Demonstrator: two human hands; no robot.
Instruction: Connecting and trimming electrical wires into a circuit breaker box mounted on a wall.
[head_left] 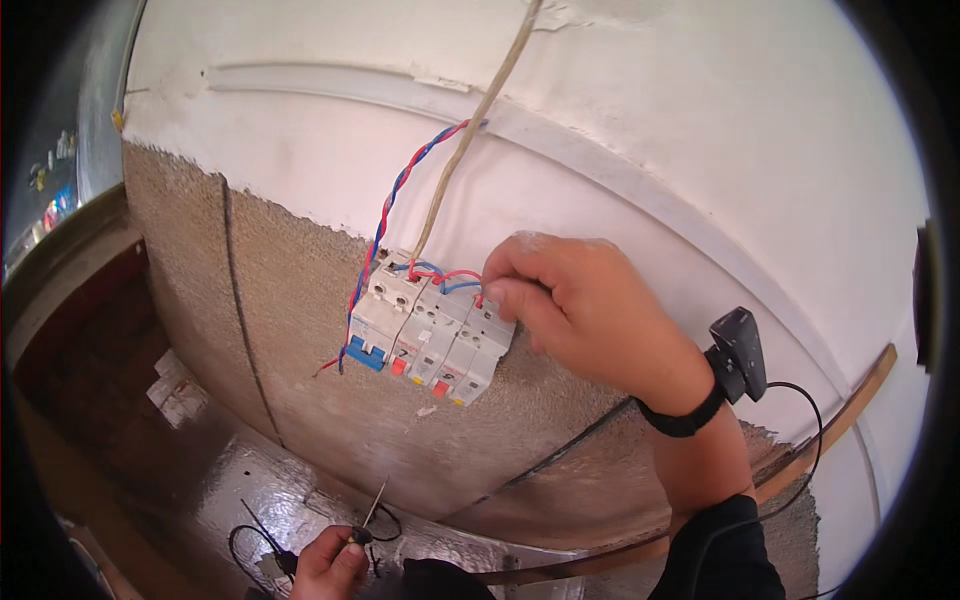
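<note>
A row of white circuit breakers (425,340) is fixed on the wall, with one blue toggle and two red ones along its lower side. My right hand (570,300) is at the upper right end of the row, thumb and forefinger pinched around a red wire (462,273) that loops over the breaker tops. Blue wires (455,287) run beside it. Low in the view, my left hand (332,565) is closed around the dark handle of a screwdriver (376,502), its thin metal shaft pointing up. The screwdriver tip is apart from the breakers.
A twisted red and blue wire pair (400,185) hangs down left of the breakers, its lower ends loose. A beige cable (470,135) comes down from above. Shiny foil-like sheeting (260,490) lies below. A wooden strip (830,425) crosses at right. My right wrist bears a strapped black device (738,350).
</note>
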